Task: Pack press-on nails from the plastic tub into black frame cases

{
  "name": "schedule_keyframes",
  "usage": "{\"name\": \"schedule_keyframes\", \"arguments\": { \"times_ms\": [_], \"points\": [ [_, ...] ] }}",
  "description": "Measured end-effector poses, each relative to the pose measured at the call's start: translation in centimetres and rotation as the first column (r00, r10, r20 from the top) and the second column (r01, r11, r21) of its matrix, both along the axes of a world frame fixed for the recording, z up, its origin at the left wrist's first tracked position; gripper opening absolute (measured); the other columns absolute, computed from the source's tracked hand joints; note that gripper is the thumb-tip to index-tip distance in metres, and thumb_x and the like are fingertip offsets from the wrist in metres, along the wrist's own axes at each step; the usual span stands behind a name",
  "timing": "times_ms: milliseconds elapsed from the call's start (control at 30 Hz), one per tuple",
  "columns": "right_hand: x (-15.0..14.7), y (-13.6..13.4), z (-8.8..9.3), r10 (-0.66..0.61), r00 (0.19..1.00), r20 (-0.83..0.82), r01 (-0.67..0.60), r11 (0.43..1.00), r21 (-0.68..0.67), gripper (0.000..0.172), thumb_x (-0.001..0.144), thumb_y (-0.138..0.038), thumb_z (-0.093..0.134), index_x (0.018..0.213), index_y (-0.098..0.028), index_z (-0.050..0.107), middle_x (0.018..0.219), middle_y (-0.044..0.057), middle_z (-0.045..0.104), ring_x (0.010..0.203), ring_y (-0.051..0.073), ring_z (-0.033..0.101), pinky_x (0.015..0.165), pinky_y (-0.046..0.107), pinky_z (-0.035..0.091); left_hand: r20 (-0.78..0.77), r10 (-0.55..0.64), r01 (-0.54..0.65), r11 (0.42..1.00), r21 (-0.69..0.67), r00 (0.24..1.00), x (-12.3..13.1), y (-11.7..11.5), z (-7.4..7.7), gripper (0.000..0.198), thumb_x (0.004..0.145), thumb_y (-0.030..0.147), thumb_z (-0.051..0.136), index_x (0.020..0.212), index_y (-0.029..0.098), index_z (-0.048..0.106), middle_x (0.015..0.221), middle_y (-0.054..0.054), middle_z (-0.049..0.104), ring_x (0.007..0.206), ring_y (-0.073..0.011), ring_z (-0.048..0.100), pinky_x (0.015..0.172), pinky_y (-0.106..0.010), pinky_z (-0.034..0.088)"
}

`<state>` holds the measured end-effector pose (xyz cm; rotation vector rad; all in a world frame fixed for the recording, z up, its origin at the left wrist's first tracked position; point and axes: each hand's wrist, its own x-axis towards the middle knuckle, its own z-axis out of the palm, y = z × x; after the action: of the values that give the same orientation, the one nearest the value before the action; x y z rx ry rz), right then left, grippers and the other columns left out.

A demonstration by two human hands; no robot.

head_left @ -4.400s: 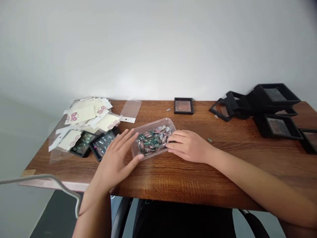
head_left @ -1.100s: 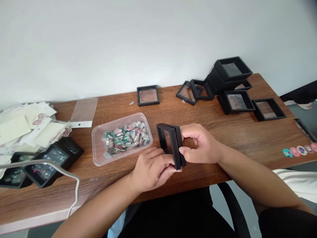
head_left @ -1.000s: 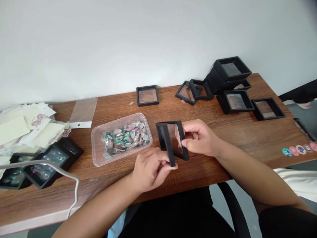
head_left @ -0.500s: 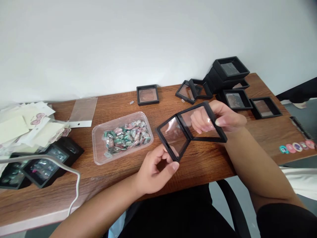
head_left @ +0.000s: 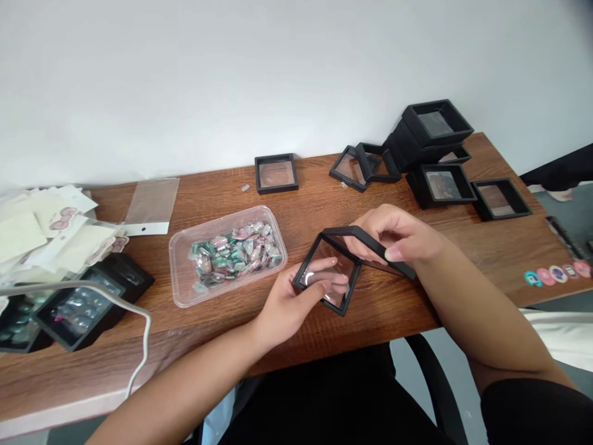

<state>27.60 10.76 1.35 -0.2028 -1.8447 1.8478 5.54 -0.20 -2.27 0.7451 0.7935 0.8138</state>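
Between my two hands is a hinged black display frame (head_left: 359, 267) with clear film windows, its halves spread apart in a V. My left hand (head_left: 296, 300) grips the left half, thumb on its near side and fingers showing through the film. On the right half, my right hand (head_left: 398, 238) pinches the outer edge, with its fingers behind the film. To the left stands a clear plastic tub (head_left: 180, 285) that holds many press-on nail tips (head_left: 236, 256) in green, pink and clear.
A black frame (head_left: 277, 188) and a small clear piece (head_left: 245, 187) lie near the wall. More black frames (head_left: 438, 139) are stacked at the back right. Filled frames (head_left: 78, 309), cards (head_left: 28, 232), a clear bag (head_left: 152, 201) and a white cable (head_left: 147, 340) are at the left. Round stickers (head_left: 558, 274) line the right edge.
The right half of the frame has tilted up toward edge-on and both hands have shifted slightly. My left fingers now spread behind the left window. The camera view has moved a little.
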Motion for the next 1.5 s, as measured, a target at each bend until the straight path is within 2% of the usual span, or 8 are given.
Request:
{"name": "schedule_keyframes", "arguments": {
  "times_ms": [200, 767, 900, 1033, 1133, 1300, 1433, 1500],
  "points": [
    [-0.7, -0.1, -0.4, -0.247, 0.969, 0.028, 0.247, 0.969, -0.002, 0.037, 0.087, -0.036, 0.067, 0.060, -0.018, 0.051, 0.064, -0.001, 0.052, 0.061, 0.012, 0.047, 0.060, 0.028, 0.036, -0.046, 0.112, -0.113, 0.994, -0.001, 0.993, 0.0, 0.5, 0.2, 0.045, 0.086, 0.031, 0.076, 0.126, 0.014, 0.064, 0.114, -0.013, 0.075, 0.095, -0.0240, 0.075, 0.087, -0.038, 0.060],
    [-0.3, 0.8, -1.6, -0.476, 0.865, 0.158, 0.450, 0.876, 0.175, 0.027, 0.085, -0.032, 0.069, 0.066, -0.017, 0.057, 0.062, -0.003, 0.050, 0.058, 0.010, 0.042, 0.055, 0.026, 0.033, -0.169, 0.056, -0.044, 0.996, 0.075, 0.984, -0.1, 0.8, -0.2, 0.054, 0.092, 0.042, 0.067, 0.137, 0.015, 0.053, 0.133, -0.017, 0.064, 0.104, -0.0207, 0.070, 0.080, -0.030, 0.061],
    [-0.5, 0.7, -1.5, -0.588, 0.789, 0.179, 0.541, 0.802, 0.252, 0.025, 0.086, -0.035, 0.068, 0.070, -0.017, 0.061, 0.063, -0.002, 0.054, 0.058, 0.010, 0.045, 0.055, 0.024, 0.037, -0.216, -0.027, 0.057, 0.990, 0.132, 0.976, -0.4, 0.9, -0.2, 0.043, 0.094, 0.047, 0.062, 0.122, 0.014, 0.065, 0.137, -0.017, 0.061, 0.108, -0.0233, 0.069, 0.082, -0.033, 0.061],
    [-1.1, 0.3, -1.6, -0.699, 0.690, 0.190, 0.602, 0.699, 0.386, 0.024, 0.092, -0.037, 0.063, 0.078, -0.018, 0.067, 0.069, 0.000, 0.063, 0.062, 0.012, 0.054, 0.060, 0.025, 0.044, -0.277, -0.102, 0.151, 0.975, 0.163, 0.956, -0.4, 1.0, -0.2, 0.052, 0.099, 0.053, 0.051, 0.127, 0.011, 0.064, 0.117, -0.016, 0.073, 0.095, -0.0215, 0.073, 0.080, -0.035, 0.062],
    [-1.3, -0.1, -1.7, -0.753, 0.645, 0.133, 0.611, 0.612, 0.502, 0.021, 0.095, -0.036, 0.060, 0.090, -0.020, 0.072, 0.086, 0.003, 0.073, 0.076, 0.016, 0.064, 0.071, 0.029, 0.051, -0.362, -0.144, 0.235, 0.946, 0.223, 0.921, -0.5, 0.6, 0.0, 0.057, 0.104, 0.053, 0.037, 0.103, 0.011, 0.075, 0.101, -0.013, 0.078, 0.088, -0.0200, 0.075, 0.073, -0.031, 0.062],
    [-1.1, -0.4, -1.4, -0.801, 0.598, -0.041, 0.586, 0.401, 0.704, 0.015, 0.095, -0.026, 0.061, 0.102, -0.024, 0.074, 0.089, 0.004, 0.075, 0.077, 0.017, 0.065, 0.075, 0.034, 0.052, -0.596, -0.034, 0.425, 0.734, 0.531, 0.802, -0.8, -0.4, 0.2, 0.055, 0.102, 0.046, 0.045, 0.063, 0.017, 0.069, 0.060, -0.004, 0.069, 0.055, -0.0125, 0.063, 0.059, -0.025, 0.050],
    [-1.4, -0.4, -1.5, -0.759, 0.641, -0.115, 0.556, 0.356, 0.751, 0.016, 0.092, -0.022, 0.065, 0.104, -0.025, 0.075, 0.086, 0.003, 0.075, 0.073, 0.018, 0.064, 0.075, 0.036, 0.052, -0.600, 0.340, 0.557, 0.227, 0.799, 0.724, -0.7, -0.6, 0.3, 0.041, 0.095, 0.039, 0.061, 0.060, 0.018, 0.061, 0.056, 0.000, 0.058, 0.054, -0.0125, 0.054, 0.052, -0.026, 0.038],
    [-1.6, -0.5, -1.6, -0.731, 0.675, -0.099, 0.541, 0.400, 0.740, 0.016, 0.090, -0.022, 0.067, 0.104, -0.026, 0.075, 0.089, 0.003, 0.077, 0.076, 0.018, 0.067, 0.075, 0.036, 0.053, -0.541, 0.458, 0.583, 0.059, 0.810, 0.705, -0.7, -0.6, 0.4, 0.027, 0.095, 0.036, 0.062, 0.075, 0.019, 0.068, 0.069, 0.000, 0.065, 0.068, -0.0150, 0.061, 0.061, -0.028, 0.044]
  ]
}}
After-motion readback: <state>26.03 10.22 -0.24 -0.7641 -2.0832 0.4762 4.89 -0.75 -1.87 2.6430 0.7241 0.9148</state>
